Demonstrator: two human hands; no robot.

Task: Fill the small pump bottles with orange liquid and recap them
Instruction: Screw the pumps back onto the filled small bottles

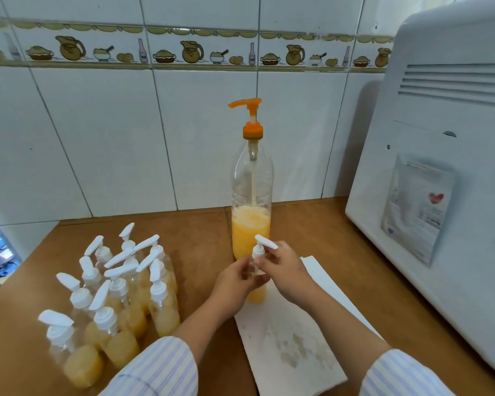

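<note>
You face white tiled wall [97, 132], decorative border strip [166, 54] of jugs and pies. Brown worktop [312, 224] below. White appliance [446, 155] at right edge. Daylight from left.

Held bottle: the small clear plastic pump bottle of orange liquid [256, 292] is mostly hidden by the left hand [236, 278] and right hand [283, 270].
Paper towel: the stained white paper towel [292, 347] is cut off by the bottom edge.
White appliance: the white plastic appliance [446, 167] is cut off at the right edge; its label is too blurred to read.
Sleeves: the blue-striped sleeves [157, 370] are cut off at the bottom.
</note>
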